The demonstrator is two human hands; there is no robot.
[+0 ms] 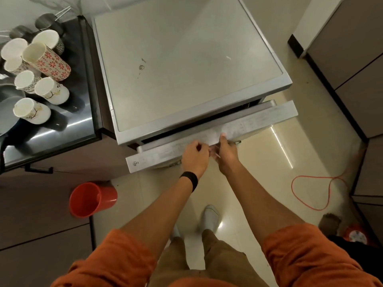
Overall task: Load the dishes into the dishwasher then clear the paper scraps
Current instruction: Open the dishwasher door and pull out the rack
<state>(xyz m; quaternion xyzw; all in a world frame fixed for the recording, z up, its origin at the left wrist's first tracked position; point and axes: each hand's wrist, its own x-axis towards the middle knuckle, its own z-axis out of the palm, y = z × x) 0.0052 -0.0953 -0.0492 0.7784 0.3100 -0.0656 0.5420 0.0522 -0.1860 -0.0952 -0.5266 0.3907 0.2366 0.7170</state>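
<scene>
1. Dishwasher (186, 65) stands on the floor (259, 183) just right of the dark tabletop (76, 112), seen from above, with its pale flat top facing the camera.
2. Its door (259, 119) is tipped out a little at the top, leaving a narrow dark gap between the door and the body.
3. The left hand (194, 158) sits at the door's upper edge near the middle, its fingers curled and gripping the edge. A black wristband (189, 180) circles that wrist.
4. The right hand (227, 154) is just beside the left and also holds the door: its thumb (222, 136) lies on the upper face and its fingers curl underneath, out of sight.
5. Something small and pinkish shows between the two hands, too blurred to name.
6. Brown specks (142, 67) and a white fleck (228, 58) lie on the dishwasher's top, well apart from each other.
7. Several cups (46, 61), white inside and some patterned outside, stand close together on the tabletop at the far left.
8. A red bucket (91, 198) stands on the floor below the tabletop's edge, left of the person's arms.
9. An orange cord (310, 193) loops on the floor to the right.
10. A white shoe (210, 217) shows between the forearms.
</scene>
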